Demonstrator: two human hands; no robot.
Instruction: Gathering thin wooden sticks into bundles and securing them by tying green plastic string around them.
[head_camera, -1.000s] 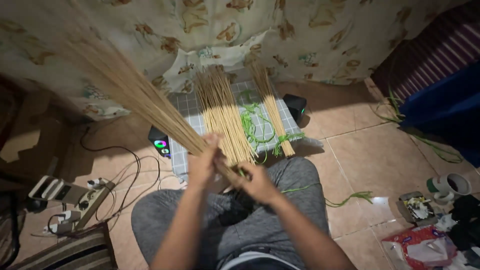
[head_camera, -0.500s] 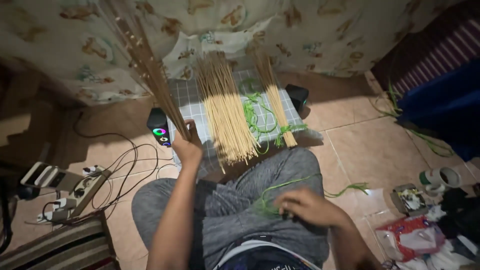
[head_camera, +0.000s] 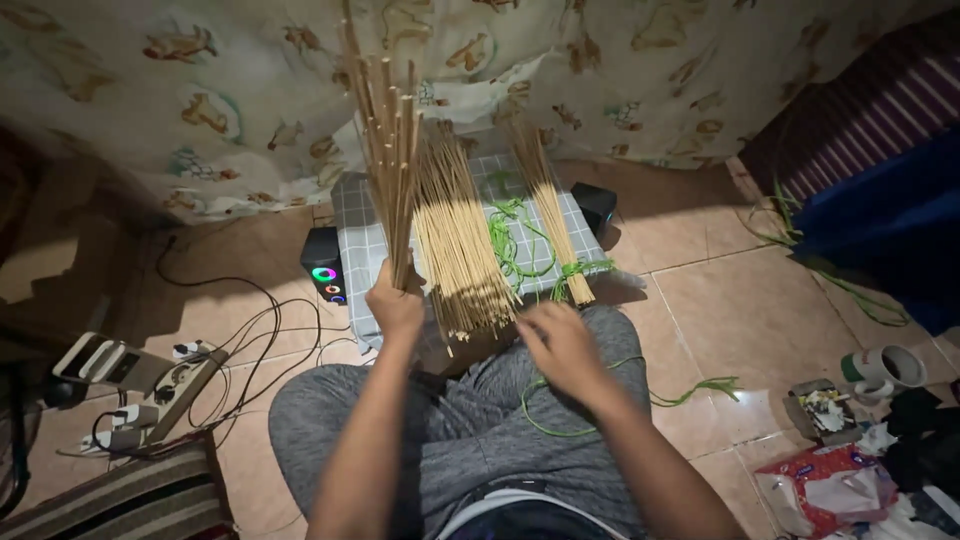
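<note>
Bare tiled floor (head_camera: 740, 300) at centre right leaves open passage. At frame centre, loose sticks (head_camera: 460, 250), a tied bundle (head_camera: 550, 215) and green cord (head_camera: 515, 245) crowd the checked cloth (head_camera: 360, 225). Cables (head_camera: 250, 330) clutter the left; tape rolls (head_camera: 885, 368) and packets (head_camera: 830, 490) fill the lower right.

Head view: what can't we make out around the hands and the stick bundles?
- Upright bundle of thin tan sticks in left hand: tips cut off by the top edge.
- Right hand: motion-blurred, whether it grips the thin green string is unclear.
- Grey checked low table: near edge hidden behind hands and flat tan stick pile.
</note>
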